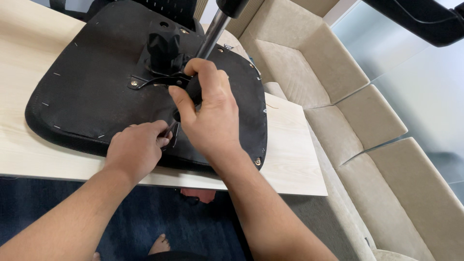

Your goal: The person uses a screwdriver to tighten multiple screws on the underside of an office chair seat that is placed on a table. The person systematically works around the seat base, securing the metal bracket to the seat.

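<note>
An upturned black office chair seat lies on a pale wooden table. A black metal mechanism plate with a round knob is fixed to its underside, and a silver gas cylinder rises from it. My right hand grips the mechanism at the cylinder's base. My left hand is closed around a small dark tool or lever at the plate's near edge; what it is stays hidden by the fingers.
A beige sectional sofa runs along the table's right side. One black chair base leg crosses the top right corner. Dark blue carpet and my bare foot show below the table edge.
</note>
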